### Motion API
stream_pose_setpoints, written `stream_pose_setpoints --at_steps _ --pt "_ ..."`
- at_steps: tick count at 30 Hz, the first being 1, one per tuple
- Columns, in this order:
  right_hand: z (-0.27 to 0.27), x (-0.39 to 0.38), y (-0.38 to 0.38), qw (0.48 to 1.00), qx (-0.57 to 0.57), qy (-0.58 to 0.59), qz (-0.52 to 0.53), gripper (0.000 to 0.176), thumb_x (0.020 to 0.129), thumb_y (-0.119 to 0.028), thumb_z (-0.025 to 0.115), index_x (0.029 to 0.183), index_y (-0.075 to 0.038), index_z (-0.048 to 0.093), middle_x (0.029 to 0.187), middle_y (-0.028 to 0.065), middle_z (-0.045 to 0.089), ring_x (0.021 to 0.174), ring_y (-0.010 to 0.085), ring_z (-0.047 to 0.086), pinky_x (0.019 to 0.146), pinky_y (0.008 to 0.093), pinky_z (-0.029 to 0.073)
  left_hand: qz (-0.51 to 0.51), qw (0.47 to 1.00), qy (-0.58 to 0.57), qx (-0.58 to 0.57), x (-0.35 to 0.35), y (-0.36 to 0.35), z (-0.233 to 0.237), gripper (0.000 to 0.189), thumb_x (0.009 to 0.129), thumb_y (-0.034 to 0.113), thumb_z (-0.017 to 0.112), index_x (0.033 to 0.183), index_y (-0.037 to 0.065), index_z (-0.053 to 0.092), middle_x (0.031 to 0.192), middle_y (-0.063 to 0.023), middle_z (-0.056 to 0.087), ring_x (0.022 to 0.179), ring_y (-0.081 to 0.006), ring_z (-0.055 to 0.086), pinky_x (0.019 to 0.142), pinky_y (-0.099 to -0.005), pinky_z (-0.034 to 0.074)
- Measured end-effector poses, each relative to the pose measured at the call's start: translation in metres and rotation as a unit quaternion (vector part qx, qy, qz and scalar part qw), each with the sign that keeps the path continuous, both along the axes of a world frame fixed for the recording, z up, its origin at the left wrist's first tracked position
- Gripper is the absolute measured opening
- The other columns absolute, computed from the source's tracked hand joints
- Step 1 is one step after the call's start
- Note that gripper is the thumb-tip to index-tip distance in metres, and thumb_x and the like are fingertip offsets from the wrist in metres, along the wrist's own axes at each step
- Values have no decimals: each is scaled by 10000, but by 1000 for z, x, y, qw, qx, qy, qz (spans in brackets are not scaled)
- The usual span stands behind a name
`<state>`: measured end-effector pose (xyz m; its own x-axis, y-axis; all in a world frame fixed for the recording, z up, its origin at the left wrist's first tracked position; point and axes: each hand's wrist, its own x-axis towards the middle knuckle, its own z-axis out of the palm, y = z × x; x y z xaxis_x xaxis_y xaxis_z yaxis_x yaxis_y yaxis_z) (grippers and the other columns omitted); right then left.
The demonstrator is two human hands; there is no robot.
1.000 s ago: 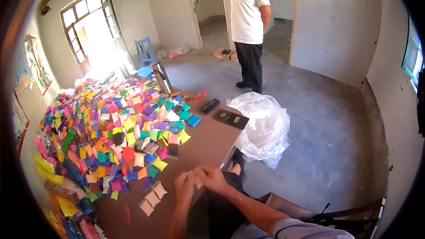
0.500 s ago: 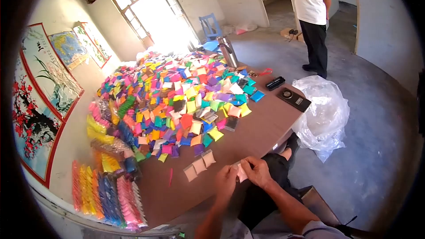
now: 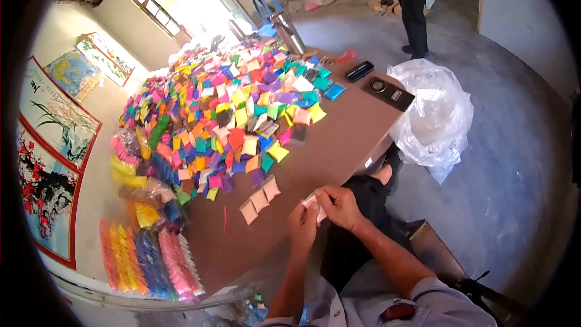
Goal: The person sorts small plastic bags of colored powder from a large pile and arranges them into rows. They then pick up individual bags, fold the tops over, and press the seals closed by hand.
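Note:
Over the table's front edge, my left hand [image 3: 302,225] and my right hand [image 3: 340,208] are both closed on one small pale pink packet [image 3: 320,212]. Fingers cover much of it. Three similar pale pink packets [image 3: 259,199] lie in a row on the brown table [image 3: 330,139], just beyond my left hand. To their left is a thin pink strip [image 3: 225,220]. Farther back spreads a large heap of small packets [image 3: 227,109] in many colours.
Packets in neat coloured rows [image 3: 148,260] line the table's left end. A steel thermos [image 3: 288,34], a black object [image 3: 359,71] and a dark scale-like device [image 3: 389,93] stand toward the right. Beyond the edge sits a clear plastic bag [image 3: 431,115]. A person [image 3: 413,15] stands behind it.
The view has tilted down, so the table and room sit higher and slightly left. Both hands still hold the pale pink packet, now turned and more covered by my fingers.

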<state>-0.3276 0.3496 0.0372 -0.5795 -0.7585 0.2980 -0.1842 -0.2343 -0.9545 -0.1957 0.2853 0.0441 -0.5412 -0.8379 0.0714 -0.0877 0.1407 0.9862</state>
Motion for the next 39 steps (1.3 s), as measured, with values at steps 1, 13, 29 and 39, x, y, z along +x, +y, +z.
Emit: stream_pose_setpoints --at_steps 1,13,29,39 --pt "-1 -2 -2 1000 -6 7 -9 213 997 -178 623 899 3 677 787 208 655 720 394 668 642 408 520 3 999 -6 38 -1 1 1 217 1034 203 631 1035 -7 685 809 2 643 699 -54 583 574 -223 444" --pt "-6 -12 -4 998 -15 -53 11 321 1044 -256 600 880 11 667 674 133 596 611 148 563 580 336 482 -19 1000 -21 1 -14 13 19 259 1048 232 613 1141 1 685 845 8 643 704 -55 561 622 -218 449" --pt "-20 -19 -11 991 -57 -122 10 377 1082 -294 545 901 12 667 641 68 602 585 94 564 538 319 482 -32 997 -53 -53 -26 11 8 250 1056 246 615 957 22 666 764 10 626 656 -51 551 567 -220 442" --pt "-27 -18 -17 997 -42 -61 -3 306 1049 -257 591 903 -2 675 675 129 615 582 213 596 564 366 480 -9 999 -44 -19 -20 -3 1 261 1043 246 633 922 17 663 765 -6 632 648 -57 550 573 -229 432"
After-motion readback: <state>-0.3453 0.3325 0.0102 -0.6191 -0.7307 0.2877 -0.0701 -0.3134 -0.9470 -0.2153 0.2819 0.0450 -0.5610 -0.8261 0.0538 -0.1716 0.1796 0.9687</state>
